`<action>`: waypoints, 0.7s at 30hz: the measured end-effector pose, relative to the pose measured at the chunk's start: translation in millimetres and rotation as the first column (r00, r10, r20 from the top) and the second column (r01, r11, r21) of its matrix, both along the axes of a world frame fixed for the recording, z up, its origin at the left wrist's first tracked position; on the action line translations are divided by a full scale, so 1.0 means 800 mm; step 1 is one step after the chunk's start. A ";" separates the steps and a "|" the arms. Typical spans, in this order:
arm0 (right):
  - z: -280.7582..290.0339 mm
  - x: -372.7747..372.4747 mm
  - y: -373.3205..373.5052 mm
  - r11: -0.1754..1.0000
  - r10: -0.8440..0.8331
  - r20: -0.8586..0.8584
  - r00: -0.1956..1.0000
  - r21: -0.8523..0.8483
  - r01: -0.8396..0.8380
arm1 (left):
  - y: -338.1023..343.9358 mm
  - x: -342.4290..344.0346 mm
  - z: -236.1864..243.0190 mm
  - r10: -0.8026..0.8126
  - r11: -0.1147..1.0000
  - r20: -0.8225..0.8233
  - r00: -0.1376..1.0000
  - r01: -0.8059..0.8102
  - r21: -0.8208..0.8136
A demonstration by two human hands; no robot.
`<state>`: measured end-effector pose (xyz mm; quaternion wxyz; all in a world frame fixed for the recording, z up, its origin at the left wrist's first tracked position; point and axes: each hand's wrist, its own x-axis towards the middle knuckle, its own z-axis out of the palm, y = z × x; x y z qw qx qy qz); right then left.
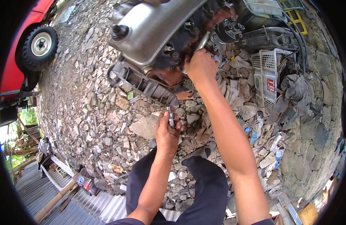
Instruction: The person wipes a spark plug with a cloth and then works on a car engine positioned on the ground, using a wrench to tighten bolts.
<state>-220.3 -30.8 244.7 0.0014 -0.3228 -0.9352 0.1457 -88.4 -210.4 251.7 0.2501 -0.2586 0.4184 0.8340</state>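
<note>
My left hand (pixel 167 133) is closed around a small, ribbed silver part that looks like a spark plug (pixel 171 117), its upper end sticking out above the fingers. My right hand (pixel 202 67) reaches forward to the side of a car engine (pixel 158 28), fingers wrapped around a silver metal tube (pixel 203 40) that slants along the engine's side. The palm hides the tube's middle, and its lower end is hard to make out. The engine has a silver valve cover, with a black cap (pixel 119 31) at its near left corner. A black distributor (pixel 229 31) sits just beyond my right hand.
Loose stones (pixel 101 123) cover the ground. To the right are a white plastic crate (pixel 268 77), grey cloth (pixel 297 92) and a stone wall (pixel 307 150). A red vehicle with a black tyre (pixel 40 48) stands at left. Corrugated metal sheets (pixel 41 195) lie lower left.
</note>
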 end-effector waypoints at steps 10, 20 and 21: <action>0.037 -0.006 0.039 0.797 -0.237 0.010 0.971 -0.570 0.201 | 0.005 0.019 0.115 -0.024 0.999 0.098 0.995 0.028 -0.040; 0.174 0.343 -0.082 0.199 -0.512 -0.064 0.856 -0.979 0.045 | 0.010 0.026 0.181 -0.003 1.000 0.187 0.982 -0.002 0.030; 0.201 0.388 -0.095 0.169 -0.518 -0.016 0.855 -0.982 0.084 | 0.014 0.030 0.192 -0.023 0.998 0.182 0.983 0.012 0.059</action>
